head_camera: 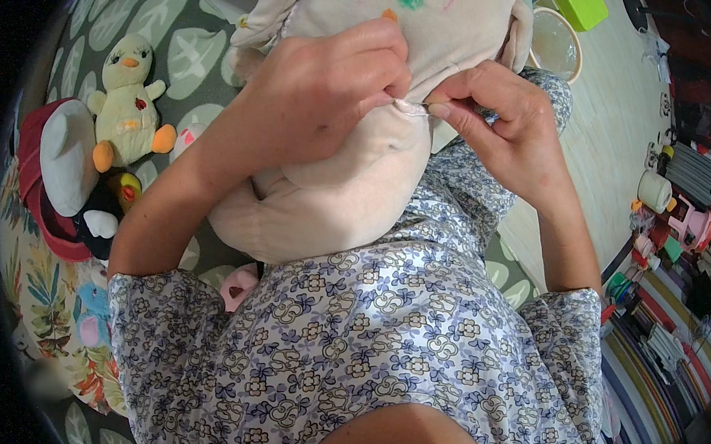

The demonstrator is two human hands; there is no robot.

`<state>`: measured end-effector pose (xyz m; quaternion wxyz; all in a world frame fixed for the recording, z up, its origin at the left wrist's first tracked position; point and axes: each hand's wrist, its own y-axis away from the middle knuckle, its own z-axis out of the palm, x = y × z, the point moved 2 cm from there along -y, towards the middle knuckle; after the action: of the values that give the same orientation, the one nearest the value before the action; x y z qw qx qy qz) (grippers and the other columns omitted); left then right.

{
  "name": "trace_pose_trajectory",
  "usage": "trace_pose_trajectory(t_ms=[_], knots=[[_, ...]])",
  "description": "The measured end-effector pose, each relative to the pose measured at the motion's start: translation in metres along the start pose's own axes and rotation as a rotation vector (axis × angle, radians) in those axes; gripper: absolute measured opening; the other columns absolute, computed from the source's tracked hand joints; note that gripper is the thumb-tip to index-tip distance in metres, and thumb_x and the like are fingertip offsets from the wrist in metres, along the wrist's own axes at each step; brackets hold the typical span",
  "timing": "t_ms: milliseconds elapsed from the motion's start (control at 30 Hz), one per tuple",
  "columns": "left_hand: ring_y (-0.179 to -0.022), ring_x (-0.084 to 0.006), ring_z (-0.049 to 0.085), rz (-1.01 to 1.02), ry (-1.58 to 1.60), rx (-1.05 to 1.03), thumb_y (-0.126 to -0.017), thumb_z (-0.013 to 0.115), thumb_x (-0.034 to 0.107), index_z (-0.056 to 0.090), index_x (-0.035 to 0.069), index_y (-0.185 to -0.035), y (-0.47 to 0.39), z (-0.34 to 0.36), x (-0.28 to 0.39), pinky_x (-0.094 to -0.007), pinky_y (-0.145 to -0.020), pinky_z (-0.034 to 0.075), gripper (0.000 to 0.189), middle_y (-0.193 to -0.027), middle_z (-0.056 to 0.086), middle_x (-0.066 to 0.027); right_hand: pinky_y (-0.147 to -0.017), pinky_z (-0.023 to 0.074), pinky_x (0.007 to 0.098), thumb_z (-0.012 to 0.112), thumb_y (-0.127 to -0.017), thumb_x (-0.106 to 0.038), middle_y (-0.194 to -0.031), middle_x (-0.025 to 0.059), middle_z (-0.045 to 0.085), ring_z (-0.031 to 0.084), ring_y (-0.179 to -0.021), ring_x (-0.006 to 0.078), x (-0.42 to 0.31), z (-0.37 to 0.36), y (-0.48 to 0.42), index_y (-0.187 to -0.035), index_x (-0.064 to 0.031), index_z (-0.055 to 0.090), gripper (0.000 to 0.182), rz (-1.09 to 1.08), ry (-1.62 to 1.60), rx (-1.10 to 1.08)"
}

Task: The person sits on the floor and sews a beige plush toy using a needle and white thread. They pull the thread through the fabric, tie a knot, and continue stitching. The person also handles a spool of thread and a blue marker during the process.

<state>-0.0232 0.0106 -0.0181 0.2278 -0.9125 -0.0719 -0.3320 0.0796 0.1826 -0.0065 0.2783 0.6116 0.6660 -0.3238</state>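
Note:
A large beige plush toy (331, 214) lies across my lap, with orange and green stains on its upper part. My left hand (340, 91) pinches the fabric at a raised, whitish seam (411, 108) on the plush toy. Right beside that seam, the thumb and forefinger of my right hand (493, 114) are pinched together. A thin, needle-like piece (426, 105) shows at their tips. It is too small to make out fully. My left fingers partly hide the seam.
On the leaf-patterned couch cover (188, 43) to the left sit a yellow plush duck (128, 101), a red-and-white plush item (66, 158) and a blue plush toy (94, 312). A lined waste bin (556, 47) and a green container (580, 9) stand on the floor at upper right.

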Motion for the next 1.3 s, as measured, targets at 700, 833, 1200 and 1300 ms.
trace_pose_trajectory(t_ms=[700, 833, 1200, 1300], knots=[[-0.077, -0.0224, 0.053, -0.010, 0.291, -0.120, -0.077, 0.060, 0.005, 0.054, 0.001, -0.081, -0.013, -0.002, -0.018, -0.0286, -0.069, 0.042, 0.008, -0.084, 0.051, -0.0076, -0.057, 0.0477, 0.0314, 0.067, -0.078, -0.006, -0.074, 0.0110, 0.060, 0.061, -0.064, 0.0259, -0.004, 0.021, 0.003, -0.089, -0.0028, 0.063, 0.011, -0.029, 0.017, 0.203], [-0.076, -0.0203, 0.051, -0.048, 0.304, -0.090, -0.078, 0.059, 0.004, 0.054, 0.001, -0.081, -0.013, 0.000, -0.017, -0.0273, -0.068, 0.041, 0.007, -0.083, 0.050, -0.0068, -0.058, 0.0482, 0.0329, 0.062, -0.082, -0.004, -0.074, 0.0133, 0.060, 0.061, -0.065, 0.0275, -0.014, 0.022, 0.010, -0.094, -0.0011, 0.055, 0.014, 0.045, -0.009, 0.224], [-0.075, -0.0250, 0.052, -0.003, 0.257, -0.013, -0.074, 0.057, 0.000, 0.052, 0.000, -0.081, -0.013, 0.013, -0.014, -0.0323, -0.066, 0.041, 0.009, -0.080, 0.050, -0.0100, -0.063, 0.0510, 0.0314, 0.057, -0.083, 0.002, -0.083, 0.0133, 0.062, 0.064, -0.072, 0.0259, -0.026, 0.027, 0.010, -0.101, -0.0008, 0.053, 0.018, -0.081, 0.280, 0.157], [-0.076, -0.0279, 0.052, 0.023, 0.226, 0.015, -0.072, 0.057, 0.000, 0.052, -0.001, -0.081, -0.014, 0.017, -0.012, -0.0339, -0.067, 0.042, 0.010, -0.080, 0.050, -0.0116, -0.057, 0.0494, 0.0368, 0.060, -0.073, -0.004, -0.074, 0.0116, 0.057, 0.062, -0.068, 0.0272, -0.033, 0.024, 0.011, -0.094, -0.0060, 0.052, 0.022, -0.088, 0.526, 0.089]])
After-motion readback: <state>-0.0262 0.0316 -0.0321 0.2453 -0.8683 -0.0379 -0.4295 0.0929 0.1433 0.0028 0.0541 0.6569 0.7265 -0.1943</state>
